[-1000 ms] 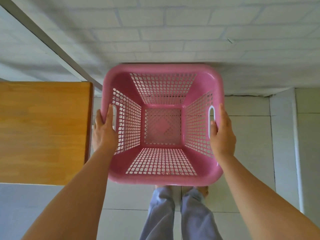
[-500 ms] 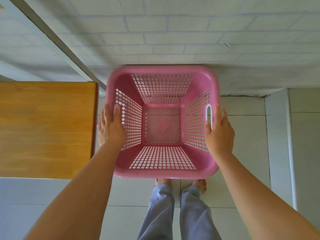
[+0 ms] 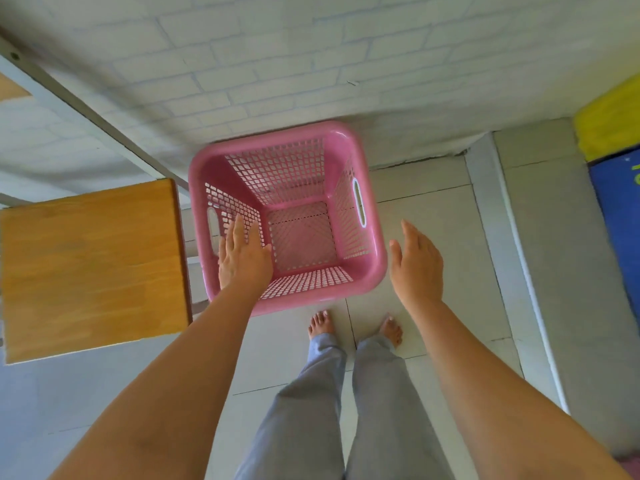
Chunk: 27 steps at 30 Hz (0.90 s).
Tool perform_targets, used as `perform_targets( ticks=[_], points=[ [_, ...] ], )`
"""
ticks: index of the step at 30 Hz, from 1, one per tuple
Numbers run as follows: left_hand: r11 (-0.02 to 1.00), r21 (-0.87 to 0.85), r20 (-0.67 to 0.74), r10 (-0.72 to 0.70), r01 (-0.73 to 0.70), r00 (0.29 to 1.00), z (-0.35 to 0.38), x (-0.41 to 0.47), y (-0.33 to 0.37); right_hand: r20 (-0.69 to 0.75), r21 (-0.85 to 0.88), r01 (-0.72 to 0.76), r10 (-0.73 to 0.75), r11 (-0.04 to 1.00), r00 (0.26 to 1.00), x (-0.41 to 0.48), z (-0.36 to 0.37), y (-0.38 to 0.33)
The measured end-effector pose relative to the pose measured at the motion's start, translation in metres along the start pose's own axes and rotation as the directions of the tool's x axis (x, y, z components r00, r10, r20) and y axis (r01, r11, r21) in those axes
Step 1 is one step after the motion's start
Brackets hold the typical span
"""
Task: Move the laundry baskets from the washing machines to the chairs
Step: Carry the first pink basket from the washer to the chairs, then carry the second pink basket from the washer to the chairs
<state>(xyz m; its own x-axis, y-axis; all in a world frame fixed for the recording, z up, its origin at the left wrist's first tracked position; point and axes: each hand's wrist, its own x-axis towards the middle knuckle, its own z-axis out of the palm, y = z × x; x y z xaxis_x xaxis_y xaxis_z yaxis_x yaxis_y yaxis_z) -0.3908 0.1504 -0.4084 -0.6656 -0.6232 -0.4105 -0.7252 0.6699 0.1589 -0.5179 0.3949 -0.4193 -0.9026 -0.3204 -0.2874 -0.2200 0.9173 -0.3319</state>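
An empty pink laundry basket point(image 3: 284, 168) with mesh walls and slot handles sits low in front of me, near the white brick wall. What it rests on is hidden beneath it. My left hand point(image 3: 242, 258) hovers over its near left corner with flat, spread fingers and grips nothing. My right hand point(image 3: 417, 261) is open too, a short gap to the right of the basket's rim and apart from it.
A wooden surface point(image 3: 90, 265) lies close against the basket's left side. A grey metal bar point(image 3: 86, 109) slants across the wall behind it. A yellow and blue object point(image 3: 613, 168) stands at the far right. My bare feet point(image 3: 322, 323) are on the tiled floor just behind the basket.
Both hands have let go of the basket's sides and drawn back. The basket now sits lower and farther from me, turned slightly.
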Motion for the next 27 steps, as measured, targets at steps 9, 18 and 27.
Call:
perform_targets(
  ticks=[9,18,27],
  points=[
    [0.964,0.073,0.051,0.254,-0.257,0.966,-0.031,-0.055,0.087,-0.052,0.128,-0.211,0.219,0.969,0.974,-0.078,-0.072,0.070],
    [0.832,0.139,0.132,0.522,-0.537,0.843,0.001,-0.163,0.203,-0.124,0.225,-0.394,0.428,0.891,0.895,-0.195,-0.122,0.185],
    [0.640,0.177,0.215,0.716,-0.747,0.664,0.056,-0.302,0.301,-0.196,0.356,-0.561,0.647,0.747,0.737,-0.350,-0.146,0.302]
  ],
)
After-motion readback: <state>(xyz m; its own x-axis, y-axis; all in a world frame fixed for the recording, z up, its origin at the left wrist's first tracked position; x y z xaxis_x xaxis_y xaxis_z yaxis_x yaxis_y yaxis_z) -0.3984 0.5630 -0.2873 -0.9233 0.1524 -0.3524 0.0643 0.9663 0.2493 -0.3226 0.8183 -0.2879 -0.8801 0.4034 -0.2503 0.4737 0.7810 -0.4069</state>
